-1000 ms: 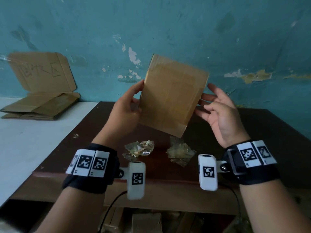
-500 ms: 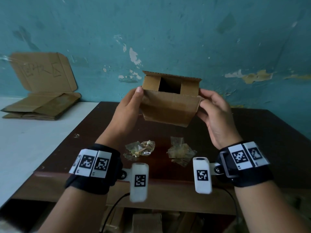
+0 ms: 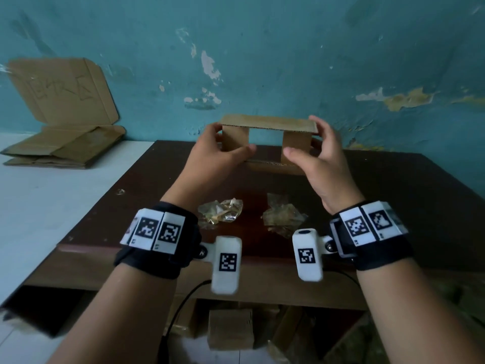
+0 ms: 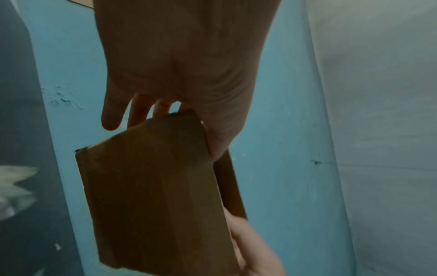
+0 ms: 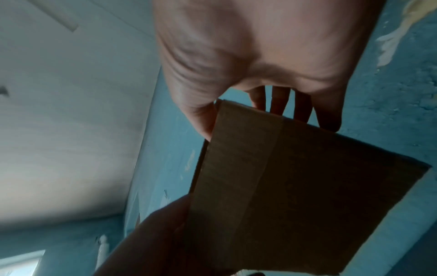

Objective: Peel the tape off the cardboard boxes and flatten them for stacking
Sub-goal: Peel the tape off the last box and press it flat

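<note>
A small brown cardboard box (image 3: 267, 123) is held up above the far part of the dark wooden table (image 3: 393, 206). It is open at both ends, so the blue wall shows through it. My left hand (image 3: 217, 151) grips its left side, thumb in front, fingers behind. My right hand (image 3: 312, 153) grips its right side the same way. The wrist views show the box's underside (image 4: 153, 196) (image 5: 295, 186) from below, with each thumb on its edge. Two crumpled wads of peeled tape (image 3: 220, 212) (image 3: 282, 220) lie on the table under my wrists.
Flattened cardboard (image 3: 63, 145) is stacked on the white surface at the far left, one sheet leaning on the blue wall. More cardboard boxes (image 3: 231, 329) sit under the table's near edge. A cable hangs from my left wrist camera.
The box has been tipped forward and lowered, from its broad face toward me to its open end toward me. Both hands moved from its sides to a grip on its ends.
</note>
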Action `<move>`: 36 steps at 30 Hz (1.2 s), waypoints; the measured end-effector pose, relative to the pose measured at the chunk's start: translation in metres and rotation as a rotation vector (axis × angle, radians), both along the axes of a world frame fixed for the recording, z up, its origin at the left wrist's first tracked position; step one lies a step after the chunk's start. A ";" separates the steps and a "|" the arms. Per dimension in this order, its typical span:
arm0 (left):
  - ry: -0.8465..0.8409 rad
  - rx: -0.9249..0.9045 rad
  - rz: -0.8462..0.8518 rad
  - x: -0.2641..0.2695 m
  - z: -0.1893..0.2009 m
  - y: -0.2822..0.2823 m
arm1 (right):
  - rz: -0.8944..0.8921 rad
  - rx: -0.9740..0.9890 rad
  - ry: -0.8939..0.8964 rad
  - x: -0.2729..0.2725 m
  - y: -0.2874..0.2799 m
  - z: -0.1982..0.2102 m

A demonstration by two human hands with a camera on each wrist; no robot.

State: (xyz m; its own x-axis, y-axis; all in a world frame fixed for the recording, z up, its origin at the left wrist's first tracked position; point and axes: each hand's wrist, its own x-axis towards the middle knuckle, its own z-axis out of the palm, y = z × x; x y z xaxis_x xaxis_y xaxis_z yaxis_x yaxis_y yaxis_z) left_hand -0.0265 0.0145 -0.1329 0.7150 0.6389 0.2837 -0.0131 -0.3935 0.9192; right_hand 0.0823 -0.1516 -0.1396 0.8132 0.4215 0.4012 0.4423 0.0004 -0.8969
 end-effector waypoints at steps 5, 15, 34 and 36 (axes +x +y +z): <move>0.021 0.182 0.170 0.006 -0.012 -0.008 | -0.147 -0.125 -0.215 -0.004 0.011 -0.012; 0.066 0.383 0.353 0.016 -0.016 -0.015 | -0.278 -0.137 -0.260 0.004 0.019 -0.019; 0.222 0.425 0.226 -0.006 0.033 -0.049 | -0.411 -0.223 -0.067 -0.028 -0.002 0.027; 0.254 0.437 0.173 -0.015 0.029 -0.051 | -0.380 -0.209 -0.020 -0.031 -0.011 0.021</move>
State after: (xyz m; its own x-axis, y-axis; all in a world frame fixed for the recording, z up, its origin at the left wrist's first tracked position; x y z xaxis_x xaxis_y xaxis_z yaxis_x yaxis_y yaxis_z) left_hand -0.0414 -0.0366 -0.1039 0.6904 0.6148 0.3812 0.2880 -0.7170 0.6348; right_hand 0.0512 -0.1622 -0.1186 0.9190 0.1680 0.3567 0.3938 -0.3463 -0.8514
